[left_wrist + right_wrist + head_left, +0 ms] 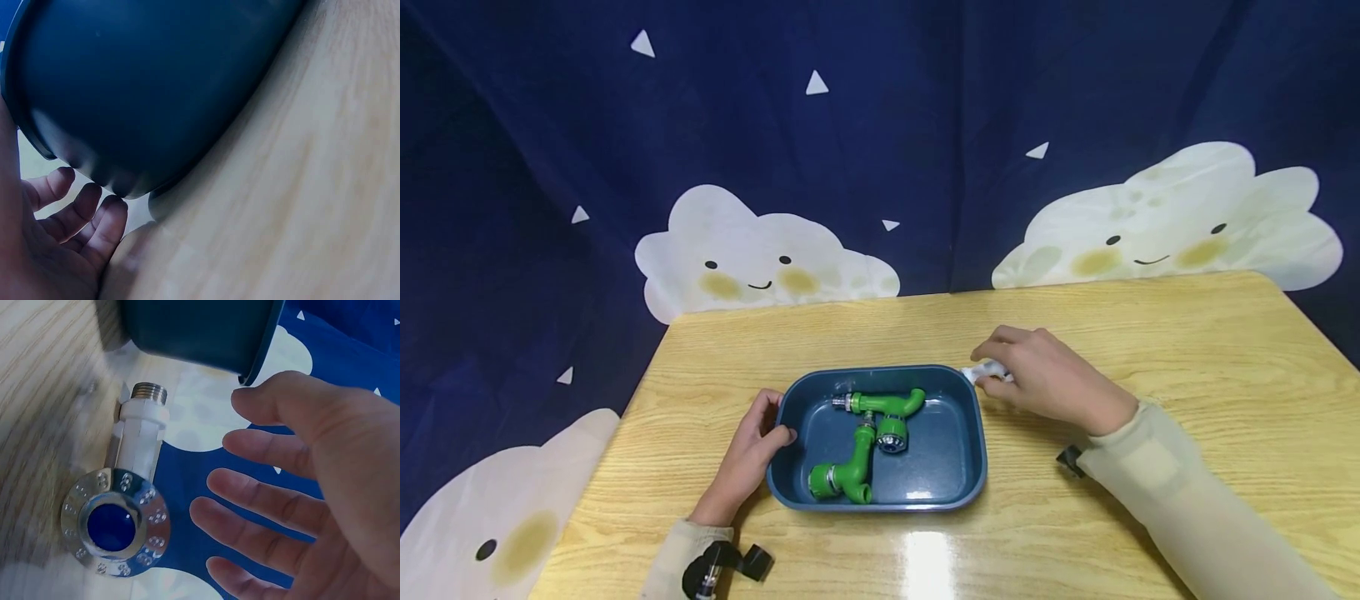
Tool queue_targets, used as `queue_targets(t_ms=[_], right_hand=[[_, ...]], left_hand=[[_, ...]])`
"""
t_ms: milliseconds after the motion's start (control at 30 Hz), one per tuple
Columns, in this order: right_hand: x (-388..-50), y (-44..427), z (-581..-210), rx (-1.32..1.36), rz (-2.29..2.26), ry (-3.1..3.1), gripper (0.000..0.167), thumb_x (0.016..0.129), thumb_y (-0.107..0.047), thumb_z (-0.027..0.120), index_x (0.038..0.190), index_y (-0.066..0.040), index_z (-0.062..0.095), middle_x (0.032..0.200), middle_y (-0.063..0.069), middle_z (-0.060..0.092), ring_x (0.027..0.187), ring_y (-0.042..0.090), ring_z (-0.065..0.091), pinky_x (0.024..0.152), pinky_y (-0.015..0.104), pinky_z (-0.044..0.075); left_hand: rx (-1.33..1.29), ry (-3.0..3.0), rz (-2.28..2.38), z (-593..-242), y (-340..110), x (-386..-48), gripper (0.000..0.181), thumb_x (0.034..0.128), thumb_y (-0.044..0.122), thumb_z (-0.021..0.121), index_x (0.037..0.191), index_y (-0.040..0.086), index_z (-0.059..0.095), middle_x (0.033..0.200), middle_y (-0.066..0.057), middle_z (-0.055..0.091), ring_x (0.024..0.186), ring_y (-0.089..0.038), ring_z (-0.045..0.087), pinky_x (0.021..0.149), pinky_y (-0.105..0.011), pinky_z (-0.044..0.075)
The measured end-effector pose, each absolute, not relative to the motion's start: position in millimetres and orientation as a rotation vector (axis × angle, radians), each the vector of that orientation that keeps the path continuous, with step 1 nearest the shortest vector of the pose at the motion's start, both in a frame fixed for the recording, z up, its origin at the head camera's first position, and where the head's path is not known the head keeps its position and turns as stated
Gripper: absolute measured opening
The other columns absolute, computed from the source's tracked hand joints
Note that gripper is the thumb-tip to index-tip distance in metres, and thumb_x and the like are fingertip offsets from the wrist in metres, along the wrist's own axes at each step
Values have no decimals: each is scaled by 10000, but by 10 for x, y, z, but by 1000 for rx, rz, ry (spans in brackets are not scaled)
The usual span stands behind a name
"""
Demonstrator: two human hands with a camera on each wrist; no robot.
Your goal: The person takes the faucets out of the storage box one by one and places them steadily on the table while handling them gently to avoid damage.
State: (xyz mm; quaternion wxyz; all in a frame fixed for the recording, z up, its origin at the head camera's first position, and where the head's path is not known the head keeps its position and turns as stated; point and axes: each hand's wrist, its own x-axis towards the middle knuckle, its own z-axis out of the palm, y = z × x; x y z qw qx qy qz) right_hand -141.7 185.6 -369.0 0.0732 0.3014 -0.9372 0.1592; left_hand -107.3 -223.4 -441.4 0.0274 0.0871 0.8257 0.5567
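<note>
At the far left, a dark blue curtain (512, 292) printed with white triangles and smiling clouds, hung behind a light wooden table (700, 342). Next, a beige sleeve (673, 546) with a black strap (722, 552) near the cuff.

With the left hand (747, 454), grips the left end of a dark blue basin (932, 467) on the table: thumb over the rim, other fingers bent along the outer wall. Cannot tell which fingertips touch it.

Inside the basin, towards its left and middle, two green taps: the lower tap (856, 467), knob to the left and threaded end pointing up; the upper tap (876, 406), threaded end to the left, spout to the right, knob below.

Just beyond the basin's far right corner, a white tap (139, 444) lying on the table — threaded metal end towards the basin, round silvery knob with a blue centre.

Over it, the right hand (1045, 379), thumb and fingers spread wide around the tap but apart from it — holding nothing. Farthest right, another beige sleeve (1195, 500).
</note>
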Motion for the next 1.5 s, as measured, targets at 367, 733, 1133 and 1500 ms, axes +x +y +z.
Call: queue_targets(t_ms=[367, 733, 1133, 1500], right_hand=[[-1392, 1811, -3683, 935, 443, -2766, 231, 909, -223, 753, 1103, -100, 770, 1047, 62, 739, 747, 139, 665, 747, 386, 565], [-1380, 1806, -3659, 951, 402, -2682, 238, 889, -242, 772, 1091, -115, 777, 1024, 45, 750, 790, 175, 700, 777, 464, 559], [-1334, 1766, -3587, 969, 418, -2637, 234, 893, -260, 762, 1071, -109, 781, 1013, 47, 751, 820, 204, 708, 798, 473, 566], [-1302, 1718, -3570, 991, 433, -2600, 217, 877, -246, 768, 1043, -107, 783, 992, 38, 747, 801, 185, 704, 801, 444, 579]], left_hand=[[250, 2546, 1725, -4419, -2223, -1071, 287, 857, -5, 537, 1138, 11, 481, 1090, -122, 529, 1048, -213, 518, 905, -243, 432], [239, 2549, 1736, -4406, -2208, -1061, 287, 834, -12, 542, 1116, -3, 493, 1053, -120, 533, 1007, -163, 528, 887, -219, 432], [222, 2558, 1717, -4392, -2206, -1057, 284, 845, 2, 544, 1124, 6, 491, 1075, -130, 538, 1032, -195, 523, 897, -228, 430], [251, 2552, 1732, -4389, -2208, -1058, 283, 846, -13, 537, 1124, 2, 486, 1085, -129, 536, 1051, -198, 520, 909, -219, 426]])
